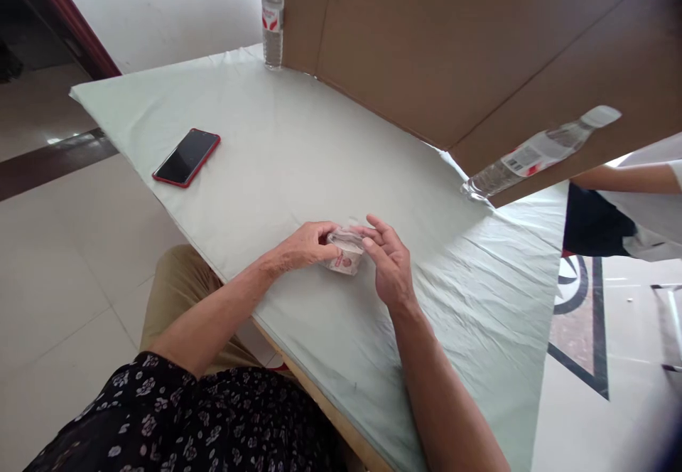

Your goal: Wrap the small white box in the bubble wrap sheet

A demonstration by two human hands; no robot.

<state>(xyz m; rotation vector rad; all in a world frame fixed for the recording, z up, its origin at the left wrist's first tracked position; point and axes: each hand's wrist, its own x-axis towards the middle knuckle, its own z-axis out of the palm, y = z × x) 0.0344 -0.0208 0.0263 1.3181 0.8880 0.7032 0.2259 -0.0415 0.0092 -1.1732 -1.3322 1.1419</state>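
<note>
A small pale paper cup or packet [345,260] with reddish print sits on the cloth-covered table, in front of me. Whitish, folded-looking material shows at its top; I cannot make out what it is. My left hand [312,246] grips its left side, thumb in front and fingers behind. At its upper right is my right hand [388,255], with fingers apart, the fingertips at or very near the rim.
A black phone with a red case [186,158] lies at the left of the table [256,145]. One water bottle [273,24] stands at the back; another [538,153] leans in view by a brown cardboard panel [405,38]. Another person's arm [629,178] shows at the right.
</note>
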